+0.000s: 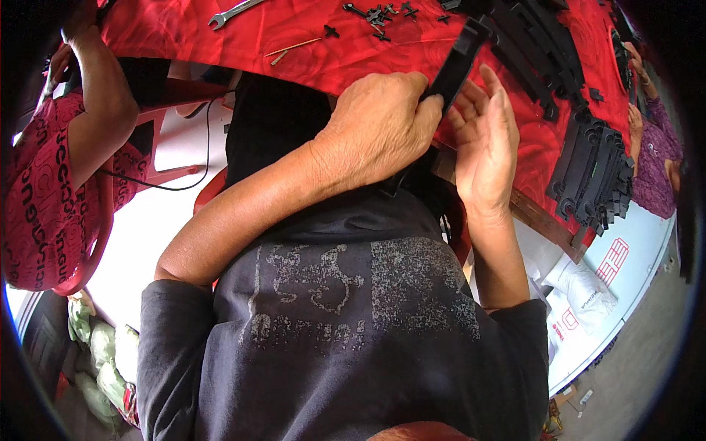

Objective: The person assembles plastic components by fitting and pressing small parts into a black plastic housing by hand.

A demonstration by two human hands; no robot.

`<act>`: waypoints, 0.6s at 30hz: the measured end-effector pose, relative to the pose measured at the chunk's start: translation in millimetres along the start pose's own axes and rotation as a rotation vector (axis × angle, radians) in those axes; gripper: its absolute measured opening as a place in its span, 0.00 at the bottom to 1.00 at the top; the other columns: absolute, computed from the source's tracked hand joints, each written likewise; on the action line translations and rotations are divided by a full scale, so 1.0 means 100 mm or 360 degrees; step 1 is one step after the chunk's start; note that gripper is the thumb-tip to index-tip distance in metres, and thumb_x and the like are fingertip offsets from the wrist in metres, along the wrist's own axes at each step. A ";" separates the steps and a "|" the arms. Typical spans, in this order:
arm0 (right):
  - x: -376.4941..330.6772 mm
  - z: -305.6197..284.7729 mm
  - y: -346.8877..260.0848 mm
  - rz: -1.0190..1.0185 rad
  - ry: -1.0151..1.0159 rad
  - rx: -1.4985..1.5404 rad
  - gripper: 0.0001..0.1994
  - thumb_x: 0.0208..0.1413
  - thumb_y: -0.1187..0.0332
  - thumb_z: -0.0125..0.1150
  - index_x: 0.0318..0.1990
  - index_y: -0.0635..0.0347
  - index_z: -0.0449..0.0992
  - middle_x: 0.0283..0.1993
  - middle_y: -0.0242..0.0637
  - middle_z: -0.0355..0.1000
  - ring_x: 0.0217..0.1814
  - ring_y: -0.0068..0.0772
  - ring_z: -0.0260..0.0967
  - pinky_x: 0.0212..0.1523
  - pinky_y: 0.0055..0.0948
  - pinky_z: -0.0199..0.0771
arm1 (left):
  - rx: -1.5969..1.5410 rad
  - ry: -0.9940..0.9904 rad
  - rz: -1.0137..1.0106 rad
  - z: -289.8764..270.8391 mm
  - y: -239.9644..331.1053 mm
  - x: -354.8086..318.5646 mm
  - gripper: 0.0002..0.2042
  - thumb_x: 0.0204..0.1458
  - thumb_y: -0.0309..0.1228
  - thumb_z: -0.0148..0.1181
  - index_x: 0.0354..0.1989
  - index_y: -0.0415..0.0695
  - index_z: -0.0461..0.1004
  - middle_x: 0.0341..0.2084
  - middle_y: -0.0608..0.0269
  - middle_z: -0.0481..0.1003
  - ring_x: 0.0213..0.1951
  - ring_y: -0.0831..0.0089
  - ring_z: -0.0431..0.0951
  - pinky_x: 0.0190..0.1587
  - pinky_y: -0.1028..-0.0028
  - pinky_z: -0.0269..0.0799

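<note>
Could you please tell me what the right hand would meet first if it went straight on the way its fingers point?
The right hand would most likely meet the upper part of the black bar held in the left hand, though this single view leaves depth unclear.

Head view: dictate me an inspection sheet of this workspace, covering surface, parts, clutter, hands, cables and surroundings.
Surface: red patterned cloth.
Job's things: black bar, held at a slant; long black pieces and a black parts pile at right.
Clutter: wrench, thin stick, scattered small black pieces.
Hands: left hand grips the bar; right hand open beside it, contact unclear.
Cables: one dark cable, looping at left.
Surroundings: people at left and right; pale bags lower left.
</note>
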State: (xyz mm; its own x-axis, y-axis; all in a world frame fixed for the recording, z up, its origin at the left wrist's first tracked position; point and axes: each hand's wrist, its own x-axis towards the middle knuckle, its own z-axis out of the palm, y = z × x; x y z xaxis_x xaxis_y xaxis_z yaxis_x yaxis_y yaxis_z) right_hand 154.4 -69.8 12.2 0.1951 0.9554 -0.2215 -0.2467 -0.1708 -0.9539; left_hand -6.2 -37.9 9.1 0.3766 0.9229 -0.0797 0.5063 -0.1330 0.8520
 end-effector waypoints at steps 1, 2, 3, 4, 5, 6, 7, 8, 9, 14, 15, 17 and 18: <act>0.04 0.01 0.01 -0.0002 0.0003 0.0001 0.30 0.72 0.52 0.48 0.70 0.66 0.55 0.53 0.46 0.72 0.56 0.38 0.74 0.62 0.36 0.71 | 0.0011 -0.0020 0.0047 0.01 0.01 -0.02 0.14 0.60 0.35 0.54 0.31 0.33 0.72 0.23 0.38 0.74 0.32 0.40 0.77 0.33 0.50 0.70; 0.08 0.02 0.02 0.0007 -0.0039 0.0154 0.29 0.72 0.51 0.48 0.69 0.65 0.57 0.54 0.45 0.73 0.56 0.39 0.74 0.61 0.37 0.71 | 0.0004 -0.0033 0.0066 0.02 0.03 -0.05 0.13 0.59 0.34 0.55 0.31 0.33 0.72 0.24 0.37 0.73 0.31 0.40 0.77 0.33 0.50 0.70; 0.12 0.04 0.03 0.0019 -0.0085 0.0308 0.28 0.72 0.51 0.47 0.67 0.64 0.60 0.54 0.45 0.73 0.56 0.39 0.74 0.60 0.37 0.72 | 0.0005 -0.0033 0.0065 0.03 0.04 -0.07 0.13 0.59 0.34 0.55 0.31 0.33 0.72 0.24 0.37 0.73 0.31 0.40 0.77 0.33 0.50 0.70; 0.15 0.06 0.01 0.0044 -0.0107 0.0365 0.23 0.72 0.52 0.46 0.61 0.63 0.66 0.52 0.45 0.74 0.55 0.40 0.75 0.58 0.37 0.74 | -0.0033 -0.0051 0.0081 0.03 0.04 -0.08 0.13 0.59 0.33 0.55 0.30 0.33 0.72 0.23 0.37 0.73 0.31 0.40 0.77 0.33 0.50 0.70; 0.18 0.08 0.01 0.0045 -0.0108 0.0365 0.23 0.72 0.52 0.46 0.61 0.63 0.66 0.52 0.45 0.74 0.55 0.40 0.75 0.58 0.37 0.74 | -0.0070 -0.0070 0.0096 0.04 0.05 -0.09 0.13 0.59 0.33 0.56 0.30 0.34 0.72 0.23 0.37 0.73 0.31 0.39 0.77 0.32 0.50 0.70; 0.20 0.11 0.02 0.0047 -0.0097 0.0362 0.21 0.73 0.53 0.47 0.57 0.63 0.67 0.49 0.45 0.75 0.52 0.39 0.76 0.55 0.37 0.75 | -0.0069 -0.0068 0.0094 0.04 0.04 -0.10 0.13 0.59 0.33 0.56 0.30 0.34 0.72 0.23 0.37 0.73 0.31 0.39 0.77 0.32 0.50 0.70; 0.20 0.12 0.02 0.0048 -0.0085 0.0359 0.19 0.73 0.54 0.47 0.53 0.62 0.69 0.47 0.44 0.76 0.48 0.37 0.77 0.53 0.36 0.76 | -0.0087 -0.0066 0.0097 0.04 0.04 -0.11 0.12 0.60 0.33 0.56 0.31 0.34 0.72 0.23 0.37 0.73 0.31 0.39 0.77 0.32 0.51 0.70; 0.20 0.12 0.03 0.0050 -0.0086 0.0360 0.19 0.73 0.54 0.47 0.53 0.62 0.69 0.47 0.44 0.76 0.48 0.37 0.77 0.53 0.36 0.76 | -0.0106 -0.0065 0.0101 0.04 0.04 -0.12 0.12 0.60 0.33 0.56 0.32 0.33 0.71 0.23 0.37 0.73 0.30 0.39 0.77 0.31 0.51 0.70; 0.19 0.12 0.05 0.0026 -0.0085 0.0340 0.17 0.73 0.55 0.48 0.51 0.61 0.69 0.44 0.43 0.76 0.45 0.36 0.76 0.51 0.36 0.77 | -0.0106 -0.0065 0.0098 0.04 0.05 -0.13 0.12 0.60 0.33 0.56 0.32 0.33 0.71 0.23 0.37 0.73 0.30 0.39 0.77 0.31 0.51 0.70; 0.20 0.12 0.05 -0.0018 -0.0040 0.0339 0.12 0.72 0.60 0.49 0.48 0.61 0.69 0.40 0.40 0.75 0.39 0.33 0.75 0.46 0.36 0.77 | -0.0438 -0.0240 -0.0155 0.10 0.05 -0.24 0.14 0.64 0.35 0.52 0.35 0.33 0.69 0.21 0.38 0.74 0.31 0.38 0.78 0.35 0.50 0.74; 0.20 0.12 0.04 -0.0009 -0.0024 0.0368 0.11 0.72 0.62 0.49 0.48 0.61 0.69 0.40 0.40 0.75 0.39 0.33 0.75 0.46 0.37 0.78 | -0.0438 -0.0235 -0.0161 0.15 0.01 -0.27 0.14 0.64 0.35 0.52 0.35 0.33 0.69 0.21 0.38 0.74 0.31 0.38 0.78 0.35 0.50 0.74; 0.19 0.13 0.04 0.0004 -0.0013 0.0397 0.11 0.71 0.63 0.49 0.48 0.62 0.69 0.41 0.41 0.75 0.39 0.33 0.75 0.46 0.38 0.78 | -0.0702 -0.0219 -0.0194 0.26 -0.05 -0.31 0.15 0.66 0.35 0.49 0.35 0.33 0.68 0.19 0.42 0.74 0.27 0.43 0.79 0.32 0.53 0.75; 0.18 0.13 0.04 0.0008 -0.0010 0.0400 0.11 0.71 0.63 0.49 0.49 0.62 0.69 0.41 0.41 0.75 0.39 0.33 0.75 0.47 0.38 0.78 | -0.0704 -0.0222 -0.0195 0.26 -0.04 -0.31 0.15 0.66 0.35 0.49 0.35 0.33 0.68 0.19 0.42 0.74 0.27 0.43 0.79 0.32 0.53 0.75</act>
State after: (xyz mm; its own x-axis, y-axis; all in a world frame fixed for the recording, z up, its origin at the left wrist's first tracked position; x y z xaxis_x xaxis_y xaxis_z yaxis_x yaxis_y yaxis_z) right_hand 144.8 -49.7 7.2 0.1876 0.9564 -0.2240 -0.4759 -0.1110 -0.8725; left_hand 0.8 -75.3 -5.3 0.4506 0.8609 -0.2364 0.1865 0.1682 0.9680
